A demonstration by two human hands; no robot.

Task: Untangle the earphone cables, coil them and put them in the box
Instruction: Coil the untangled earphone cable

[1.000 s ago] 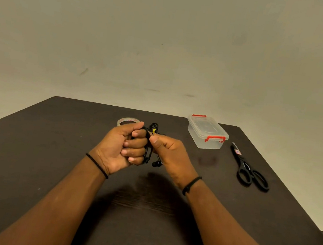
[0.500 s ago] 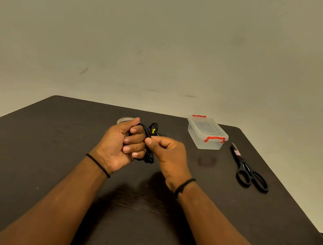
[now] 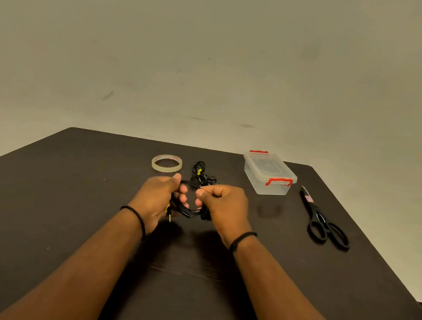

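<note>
Box (image 3: 269, 176) clear glossy plastic, red clips; table (image 3: 67, 195) dark matt; tape roll (image 3: 166, 163) translucent, shiny.

Both forearms are bare to the near edge of view, with no sleeves showing; a thin black band circles the wrist behind the left hand (image 3: 158, 198), and a like thin black band sits behind the right hand (image 3: 225, 208)

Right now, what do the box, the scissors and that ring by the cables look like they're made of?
Box: clear, slightly frosted plastic, since the table shows through; glossy red plastic latches.
Scissors: black handles, probably matte plastic; blades look dark, likely coated metal, hard to tell.
Ring: translucent glossy band, apparently a roll of clear adhesive tape.
</note>
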